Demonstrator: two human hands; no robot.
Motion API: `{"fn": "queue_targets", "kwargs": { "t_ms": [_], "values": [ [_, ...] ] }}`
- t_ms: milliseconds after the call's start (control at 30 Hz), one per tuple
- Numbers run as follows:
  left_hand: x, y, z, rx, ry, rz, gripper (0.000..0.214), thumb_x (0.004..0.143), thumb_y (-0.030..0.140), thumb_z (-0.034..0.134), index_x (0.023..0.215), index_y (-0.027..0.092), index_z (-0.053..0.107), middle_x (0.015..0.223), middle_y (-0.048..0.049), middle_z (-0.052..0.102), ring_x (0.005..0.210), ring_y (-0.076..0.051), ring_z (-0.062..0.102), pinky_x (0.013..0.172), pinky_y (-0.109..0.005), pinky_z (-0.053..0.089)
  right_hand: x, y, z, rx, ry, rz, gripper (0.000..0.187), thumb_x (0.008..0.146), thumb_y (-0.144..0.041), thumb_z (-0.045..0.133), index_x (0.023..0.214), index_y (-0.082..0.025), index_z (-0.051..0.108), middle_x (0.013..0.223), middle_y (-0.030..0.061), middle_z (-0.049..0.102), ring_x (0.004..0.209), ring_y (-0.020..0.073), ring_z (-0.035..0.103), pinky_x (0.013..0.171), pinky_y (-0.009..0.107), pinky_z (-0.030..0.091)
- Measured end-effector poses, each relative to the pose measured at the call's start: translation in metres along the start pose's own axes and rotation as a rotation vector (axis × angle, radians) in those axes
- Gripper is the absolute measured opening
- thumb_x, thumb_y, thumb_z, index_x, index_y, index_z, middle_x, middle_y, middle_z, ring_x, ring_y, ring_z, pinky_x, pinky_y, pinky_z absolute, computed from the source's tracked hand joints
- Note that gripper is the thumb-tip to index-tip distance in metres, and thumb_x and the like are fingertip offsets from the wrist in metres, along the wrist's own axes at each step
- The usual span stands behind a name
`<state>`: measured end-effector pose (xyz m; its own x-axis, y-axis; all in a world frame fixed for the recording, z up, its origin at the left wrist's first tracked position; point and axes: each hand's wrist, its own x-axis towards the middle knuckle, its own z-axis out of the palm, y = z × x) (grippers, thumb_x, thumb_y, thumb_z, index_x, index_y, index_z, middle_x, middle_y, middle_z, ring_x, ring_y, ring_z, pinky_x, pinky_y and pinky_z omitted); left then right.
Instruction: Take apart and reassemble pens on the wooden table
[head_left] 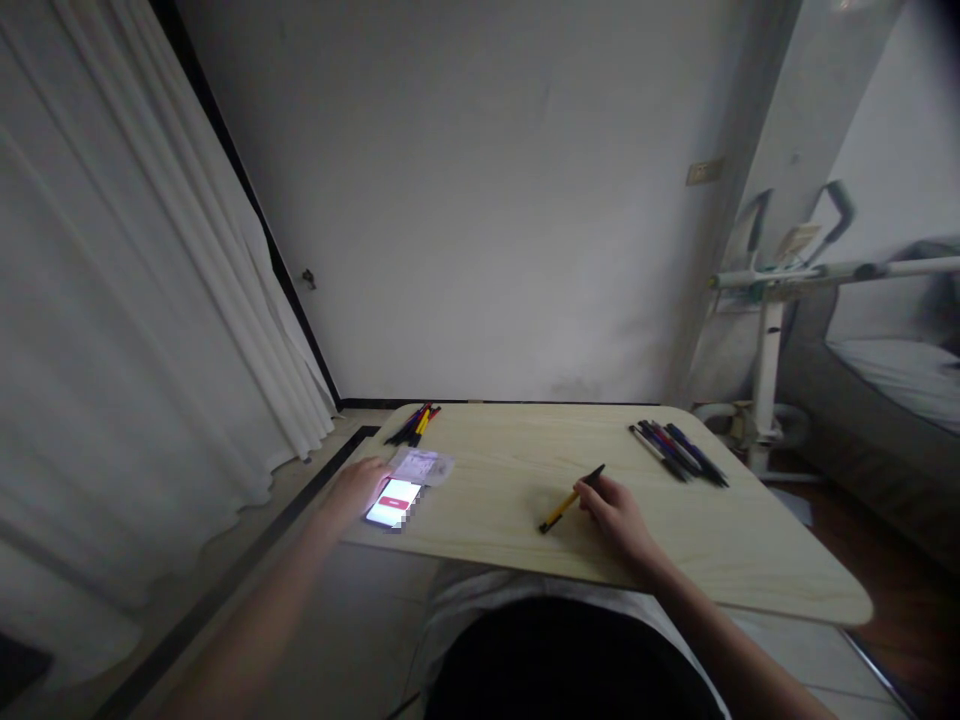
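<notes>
My right hand is closed in a pinch around a yellow pen with black ends. The pen slants over the right middle of the table, its dark upper end pointing away from me. At the table's left edge, my left hand rests beside a phone with a lit screen. Its fingers look loosely stretched towards the phone's upper corner, partly blurred, and nothing shows in them. Just behind the phone lies a clear plastic packet with purplish print.
On the pale wooden table, several yellow, black and red pens lie at the back left. Another group of pens, dark, white and red, lies at the right. A wall stands behind, a curtain left, exercise equipment right.
</notes>
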<state>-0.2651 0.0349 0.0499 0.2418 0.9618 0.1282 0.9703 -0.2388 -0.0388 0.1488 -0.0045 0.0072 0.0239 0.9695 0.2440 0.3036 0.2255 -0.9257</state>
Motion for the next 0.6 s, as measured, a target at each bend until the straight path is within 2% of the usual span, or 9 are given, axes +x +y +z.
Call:
{"fn": "queue_targets", "kwargs": {
  "t_ms": [367, 500, 600],
  "values": [
    [-0.007, 0.003, -0.006, 0.023, 0.028, 0.046, 0.039, 0.074, 0.008, 0.041, 0.107, 0.022, 0.057, 0.103, -0.0076, 0.057, 0.093, -0.018, 0.052, 0.083, -0.029, 0.038, -0.001, -0.002, -0.001, 0.035, -0.003, -0.005, 0.030, 0.075, -0.042, 0.046, 0.069, -0.014, 0.055, 0.061, 0.0017, 0.052, 0.056, 0.0136, 0.047, 0.051, 0.024, 0.036],
    [-0.005, 0.013, -0.019, 0.010, 0.164, 0.046, 0.038, 0.074, 0.007, 0.039, 0.104, 0.020, 0.059, 0.107, -0.0075, 0.056, 0.099, -0.018, 0.049, 0.089, -0.031, 0.036, -0.001, -0.001, -0.001, 0.048, -0.016, -0.006, 0.029, 0.076, -0.042, 0.046, 0.069, -0.015, 0.053, 0.061, 0.0013, 0.051, 0.055, 0.0129, 0.046, 0.049, 0.023, 0.035],
    [0.002, 0.038, -0.029, -0.117, 0.261, 0.105, 0.031, 0.079, 0.015, 0.037, 0.101, 0.020, 0.059, 0.103, -0.0059, 0.058, 0.097, -0.017, 0.050, 0.088, -0.029, 0.037, 0.001, 0.002, 0.001, 0.038, 0.016, -0.002, 0.030, 0.075, -0.043, 0.047, 0.068, -0.014, 0.054, 0.060, 0.0016, 0.052, 0.054, 0.0130, 0.046, 0.049, 0.023, 0.035]
  ]
}}
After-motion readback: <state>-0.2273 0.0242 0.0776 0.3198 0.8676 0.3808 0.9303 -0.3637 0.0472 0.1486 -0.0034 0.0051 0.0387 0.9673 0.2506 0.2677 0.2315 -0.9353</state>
